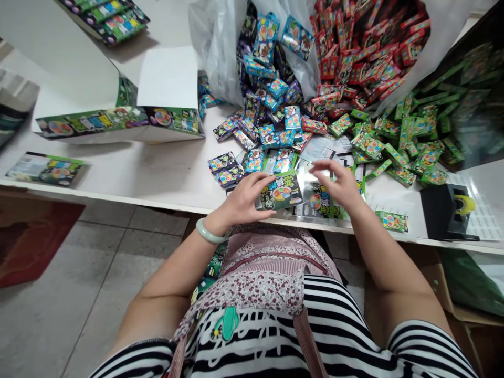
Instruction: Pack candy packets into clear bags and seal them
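My left hand [250, 199] grips a flat printed packet [281, 193] in green and black, its thumb below and fingers on top. Just right of that packet hovers my right hand [340, 186], thumb and forefinger apart beside a glossy clear film edge; whether they touch the film is hard to tell. Under the hands lie more printed packets [321, 202]. Right behind the held packet are small blue boxes [284, 160] and small purple boxes [224, 168].
Bags of red boxes [366, 52] and blue boxes [265, 39] stand behind. Green boxes [409, 136] are heaped at right, near a tape dispenser [443, 210]. Left are an open display carton [169, 79] and a lone packet [49, 169] by the table edge [118, 197].
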The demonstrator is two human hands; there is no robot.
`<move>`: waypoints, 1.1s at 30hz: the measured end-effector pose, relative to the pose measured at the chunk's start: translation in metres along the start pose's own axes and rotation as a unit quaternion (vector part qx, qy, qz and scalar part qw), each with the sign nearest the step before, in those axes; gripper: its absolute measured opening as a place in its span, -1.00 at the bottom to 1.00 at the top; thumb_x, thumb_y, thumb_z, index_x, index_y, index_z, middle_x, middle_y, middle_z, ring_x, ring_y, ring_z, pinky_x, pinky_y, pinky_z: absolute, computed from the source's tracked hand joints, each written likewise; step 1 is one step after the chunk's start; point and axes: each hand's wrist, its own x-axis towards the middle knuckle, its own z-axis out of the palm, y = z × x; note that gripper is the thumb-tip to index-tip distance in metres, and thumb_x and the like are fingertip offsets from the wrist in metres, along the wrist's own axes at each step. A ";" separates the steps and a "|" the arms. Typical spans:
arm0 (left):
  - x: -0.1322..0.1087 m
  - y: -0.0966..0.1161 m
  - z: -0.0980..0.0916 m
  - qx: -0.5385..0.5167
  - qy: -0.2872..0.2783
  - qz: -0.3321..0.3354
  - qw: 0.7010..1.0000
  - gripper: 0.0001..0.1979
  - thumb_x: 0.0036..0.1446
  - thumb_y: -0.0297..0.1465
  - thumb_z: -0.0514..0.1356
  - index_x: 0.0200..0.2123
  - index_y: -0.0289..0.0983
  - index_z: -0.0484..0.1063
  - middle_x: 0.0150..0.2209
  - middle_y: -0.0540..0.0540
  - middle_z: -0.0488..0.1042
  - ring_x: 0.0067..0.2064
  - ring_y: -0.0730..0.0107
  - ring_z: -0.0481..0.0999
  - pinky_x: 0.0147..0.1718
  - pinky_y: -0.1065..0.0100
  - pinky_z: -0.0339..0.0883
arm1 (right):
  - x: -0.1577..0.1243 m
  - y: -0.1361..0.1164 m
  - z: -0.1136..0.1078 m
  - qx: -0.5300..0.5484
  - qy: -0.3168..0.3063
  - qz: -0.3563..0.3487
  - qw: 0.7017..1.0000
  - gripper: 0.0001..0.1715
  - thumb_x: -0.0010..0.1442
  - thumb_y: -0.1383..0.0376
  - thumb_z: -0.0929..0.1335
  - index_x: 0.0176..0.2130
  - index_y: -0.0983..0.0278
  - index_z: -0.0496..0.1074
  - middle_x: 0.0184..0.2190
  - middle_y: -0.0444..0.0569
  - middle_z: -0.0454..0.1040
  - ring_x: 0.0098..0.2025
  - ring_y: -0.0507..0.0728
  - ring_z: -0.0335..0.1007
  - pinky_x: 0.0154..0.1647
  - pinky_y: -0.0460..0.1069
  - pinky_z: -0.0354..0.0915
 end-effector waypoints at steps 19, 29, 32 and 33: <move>-0.022 -0.013 -0.014 0.016 0.037 -0.038 0.998 -0.15 0.14 -0.05 0.31 0.39 -0.11 0.05 0.17 -0.29 0.28 0.16 -0.04 0.38 0.14 -0.09 0.37 | 0.064 0.061 -0.013 0.256 0.097 0.219 0.937 -0.65 -0.02 0.09 0.48 -0.27 0.22 0.45 -0.43 -0.16 0.47 -0.43 0.03 0.38 -0.41 -0.06 0.36; -0.018 -0.005 -0.003 0.023 0.033 -0.009 0.999 -0.12 0.11 -0.01 0.32 0.39 -0.13 0.06 0.16 -0.30 0.31 0.17 -0.06 0.39 0.12 -0.09 0.39 | -0.005 0.010 -0.014 0.240 -0.008 0.129 0.962 -0.06 0.07 -0.04 0.48 0.32 -0.03 0.13 -0.16 -0.08 0.55 -0.30 0.14 0.50 -0.35 0.07 0.48; -0.017 -0.003 -0.001 0.037 0.044 -0.018 0.998 -0.12 0.11 0.00 0.31 0.39 -0.12 0.06 0.19 -0.29 0.29 0.19 -0.06 0.37 0.14 -0.10 0.36 | -0.018 -0.009 -0.006 0.197 -0.004 0.104 0.975 -0.15 0.14 0.02 0.45 0.31 0.00 0.14 -0.27 -0.11 0.49 -0.34 0.12 0.46 -0.36 0.05 0.46; -0.016 -0.003 0.000 0.043 0.048 -0.020 0.998 -0.12 0.11 0.01 0.32 0.39 -0.11 0.06 0.20 -0.29 0.29 0.19 -0.06 0.37 0.15 -0.10 0.35 | -0.022 -0.014 -0.003 0.185 -0.002 0.106 0.977 -0.18 0.15 0.05 0.44 0.30 0.01 0.14 -0.29 -0.12 0.47 -0.36 0.12 0.45 -0.38 0.04 0.44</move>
